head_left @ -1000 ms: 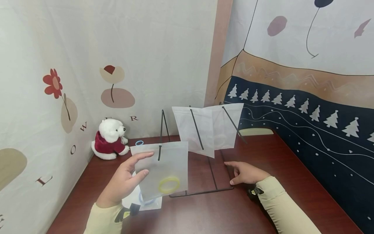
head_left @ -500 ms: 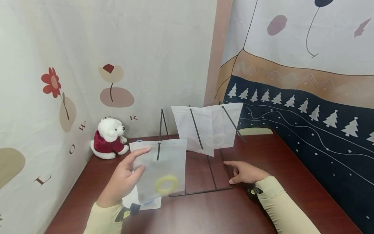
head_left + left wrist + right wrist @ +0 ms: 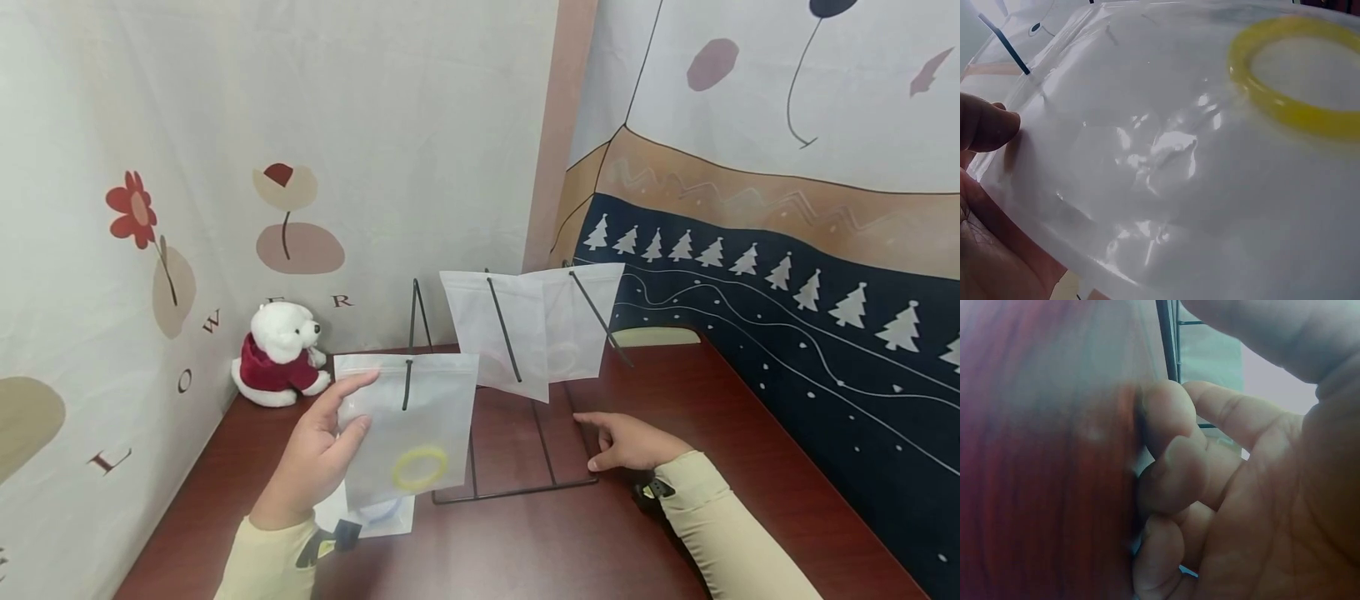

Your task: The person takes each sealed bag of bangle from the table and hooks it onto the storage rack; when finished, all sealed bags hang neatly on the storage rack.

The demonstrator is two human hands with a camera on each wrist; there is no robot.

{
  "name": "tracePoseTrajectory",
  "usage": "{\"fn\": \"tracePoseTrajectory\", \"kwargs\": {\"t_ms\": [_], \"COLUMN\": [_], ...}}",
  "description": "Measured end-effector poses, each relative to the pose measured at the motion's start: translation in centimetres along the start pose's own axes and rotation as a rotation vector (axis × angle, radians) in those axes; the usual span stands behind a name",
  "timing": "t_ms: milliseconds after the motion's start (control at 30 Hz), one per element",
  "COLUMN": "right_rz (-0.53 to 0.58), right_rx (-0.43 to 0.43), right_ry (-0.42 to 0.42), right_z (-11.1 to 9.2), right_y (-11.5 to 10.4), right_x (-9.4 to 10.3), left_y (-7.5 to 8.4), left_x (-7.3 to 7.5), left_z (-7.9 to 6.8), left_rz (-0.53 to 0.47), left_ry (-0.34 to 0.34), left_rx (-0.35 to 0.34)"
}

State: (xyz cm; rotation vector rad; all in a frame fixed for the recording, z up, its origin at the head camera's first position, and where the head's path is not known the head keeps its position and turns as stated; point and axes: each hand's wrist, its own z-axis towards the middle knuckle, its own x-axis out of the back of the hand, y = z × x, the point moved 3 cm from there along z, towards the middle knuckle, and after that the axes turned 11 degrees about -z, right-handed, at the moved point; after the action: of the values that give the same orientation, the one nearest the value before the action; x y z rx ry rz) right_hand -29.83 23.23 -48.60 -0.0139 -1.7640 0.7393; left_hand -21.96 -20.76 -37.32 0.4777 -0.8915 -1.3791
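A frosted zip bag with a yellow ring inside hangs from the left prong of a black wire rack. At its upper left edge is my left hand, index finger laid against the front and thumb below, a gap between them. The left wrist view has that bag close up, the ring blurred, a fingertip at its edge. My right hand holds the rack's right base rail. In the right wrist view its curled fingers rest low against the table; the grip itself is partly hidden.
Two more white bags, one in the middle and one at right, hang on the other prongs. Another bag lies on the table under the front one. A white plush bear in red sits back left. Fabric walls enclose the table.
The left hand has moved slightly back and left, and the hung bag has slid back along its prong, its lower part swinging left. The right hand and rack stay put.
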Motion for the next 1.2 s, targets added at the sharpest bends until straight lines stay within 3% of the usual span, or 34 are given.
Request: {"fn": "tracePoseTrajectory", "kwargs": {"t_ms": [367,733,1200], "right_rz": [0.002,0.007,-0.004], "right_rx": [-0.005,-0.012,0.012], "right_ry": [-0.005,-0.007,-0.004], "right_z": [0.0,-0.1,0.0], "right_y": [0.2,0.1,0.2], "right_x": [0.0,0.0,0.0], "left_y": [-0.2,-1.4,-2.9], "left_x": [0.0,-0.1,-0.3], "left_z": [-0.1,0.0,-0.1], "left_rz": [0.002,0.004,0.071], "left_ry": [-0.051,-0.116,-0.165], "left_rx": [-0.027,-0.139,-0.063]}}
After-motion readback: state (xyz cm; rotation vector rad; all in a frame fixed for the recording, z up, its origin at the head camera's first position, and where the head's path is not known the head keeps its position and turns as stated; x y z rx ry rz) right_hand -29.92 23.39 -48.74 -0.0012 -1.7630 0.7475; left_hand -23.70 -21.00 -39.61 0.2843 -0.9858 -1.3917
